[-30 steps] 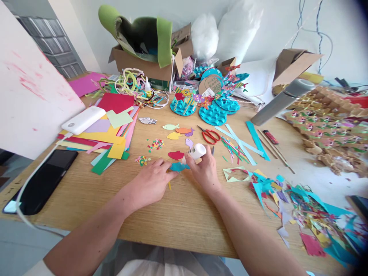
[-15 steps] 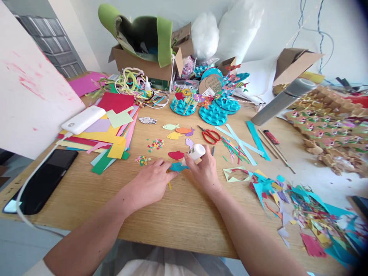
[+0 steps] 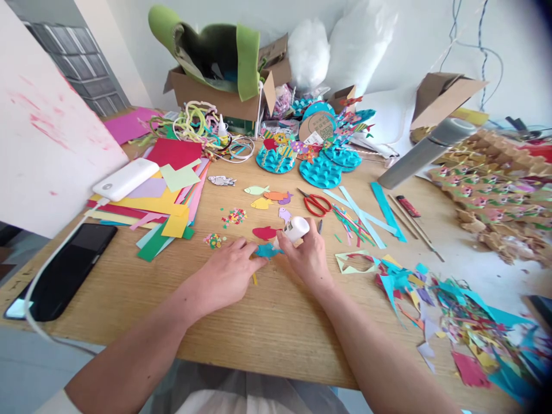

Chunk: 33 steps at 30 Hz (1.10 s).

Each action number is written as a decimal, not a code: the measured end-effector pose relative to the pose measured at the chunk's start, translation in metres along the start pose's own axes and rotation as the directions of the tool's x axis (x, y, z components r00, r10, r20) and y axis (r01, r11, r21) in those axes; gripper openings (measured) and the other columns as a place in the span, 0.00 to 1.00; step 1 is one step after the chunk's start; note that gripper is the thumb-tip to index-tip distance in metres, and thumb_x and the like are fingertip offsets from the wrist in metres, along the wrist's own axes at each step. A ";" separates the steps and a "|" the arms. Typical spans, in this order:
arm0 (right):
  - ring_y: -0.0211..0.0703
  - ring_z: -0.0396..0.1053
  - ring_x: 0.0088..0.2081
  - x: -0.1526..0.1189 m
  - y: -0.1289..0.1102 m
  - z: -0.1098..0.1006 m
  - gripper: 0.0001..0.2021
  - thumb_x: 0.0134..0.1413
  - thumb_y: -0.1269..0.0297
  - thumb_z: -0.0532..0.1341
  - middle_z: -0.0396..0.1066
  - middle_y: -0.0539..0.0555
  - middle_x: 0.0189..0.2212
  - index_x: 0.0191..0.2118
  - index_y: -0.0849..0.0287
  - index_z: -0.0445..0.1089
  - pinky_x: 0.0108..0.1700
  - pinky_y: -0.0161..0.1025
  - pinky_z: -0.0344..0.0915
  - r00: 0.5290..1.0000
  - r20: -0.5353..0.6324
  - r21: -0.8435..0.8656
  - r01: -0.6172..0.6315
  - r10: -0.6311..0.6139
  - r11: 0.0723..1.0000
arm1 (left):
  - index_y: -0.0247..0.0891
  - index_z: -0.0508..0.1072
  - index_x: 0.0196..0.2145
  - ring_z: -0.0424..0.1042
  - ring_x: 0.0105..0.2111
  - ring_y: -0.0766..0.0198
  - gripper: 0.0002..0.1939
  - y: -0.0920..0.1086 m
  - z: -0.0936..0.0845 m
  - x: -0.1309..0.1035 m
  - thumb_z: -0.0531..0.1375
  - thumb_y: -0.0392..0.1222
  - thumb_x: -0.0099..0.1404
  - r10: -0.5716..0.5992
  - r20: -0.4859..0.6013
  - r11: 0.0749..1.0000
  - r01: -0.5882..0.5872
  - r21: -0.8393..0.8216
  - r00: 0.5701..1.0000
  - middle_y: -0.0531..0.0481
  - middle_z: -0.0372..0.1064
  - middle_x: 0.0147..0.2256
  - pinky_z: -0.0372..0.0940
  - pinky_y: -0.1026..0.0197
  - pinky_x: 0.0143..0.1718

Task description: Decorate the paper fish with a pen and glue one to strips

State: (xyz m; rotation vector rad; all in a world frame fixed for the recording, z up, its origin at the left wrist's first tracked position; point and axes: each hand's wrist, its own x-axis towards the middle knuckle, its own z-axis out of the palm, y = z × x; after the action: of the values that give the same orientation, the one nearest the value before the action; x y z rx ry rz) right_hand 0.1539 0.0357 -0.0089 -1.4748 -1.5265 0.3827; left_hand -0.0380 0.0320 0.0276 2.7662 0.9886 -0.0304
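My right hand [image 3: 307, 256] is closed round a white glue bottle [image 3: 297, 229], tilted with its narrow end down over a blue paper fish [image 3: 264, 250]. Fingers of my left hand [image 3: 230, 270] press the fish's left side against the table and hide part of it. A thin yellow paper strip [image 3: 255, 279] sticks out below those fingers. Just beyond lies a red paper fish [image 3: 264, 232], and a lilac one [image 3: 284, 214] sits beside the bottle. Light green [image 3: 256, 190], yellow [image 3: 261, 203] and orange [image 3: 276, 196] paper fish lie farther back.
Red-handled scissors [image 3: 317, 203] and thin paper strips [image 3: 353, 223] lie to the right, with paper scraps [image 3: 470, 322] nearer me. Small confetti piles [image 3: 235, 217] and stacked coloured paper [image 3: 172, 190] are on the left. A grey flask [image 3: 425, 154] and blue egg-tray discs [image 3: 319, 172] stand behind.
Almost nothing differs. Both hands, the bottle and the blue fish keep their places; the whole view has shifted very slightly.
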 end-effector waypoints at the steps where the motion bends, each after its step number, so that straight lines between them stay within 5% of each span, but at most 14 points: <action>1: 0.35 0.58 0.20 0.000 0.000 0.000 0.12 0.51 0.58 0.61 0.62 0.44 0.22 0.32 0.54 0.56 0.23 0.33 0.57 1.000 0.000 -0.001 0.000 0.000 1.000 | 0.43 0.71 0.53 0.63 0.50 0.51 0.24 0.000 0.000 0.000 0.51 0.27 0.63 -0.001 0.001 1.000 0.001 0.000 1.000 0.42 0.66 0.45 0.62 0.45 0.53; 22: 0.36 0.58 0.20 0.001 -0.002 -0.003 0.13 0.49 0.58 0.61 0.61 0.43 0.20 0.30 0.53 0.54 0.22 0.33 0.56 0.998 0.043 -0.003 -0.044 0.044 0.999 | 0.43 0.71 0.52 0.62 0.50 0.52 0.23 0.001 -0.002 -0.001 0.51 0.27 0.63 -0.004 -0.003 1.000 0.004 -0.020 1.000 0.42 0.66 0.45 0.61 0.47 0.53; 33: 0.35 0.56 0.20 0.008 -0.002 -0.009 0.14 0.48 0.57 0.62 0.61 0.43 0.20 0.29 0.53 0.54 0.22 0.33 0.56 0.992 -0.090 -0.013 -0.089 0.087 0.996 | 0.40 0.73 0.49 0.63 0.48 0.52 0.20 0.000 -0.001 0.001 0.51 0.27 0.62 0.005 0.008 1.000 -0.005 0.004 1.000 0.42 0.66 0.45 0.62 0.47 0.52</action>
State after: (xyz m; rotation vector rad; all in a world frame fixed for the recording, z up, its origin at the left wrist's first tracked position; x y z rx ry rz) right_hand 0.1612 0.0388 0.0008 -1.5555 -1.4000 0.3519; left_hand -0.0379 0.0328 0.0283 2.7700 0.9801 -0.0424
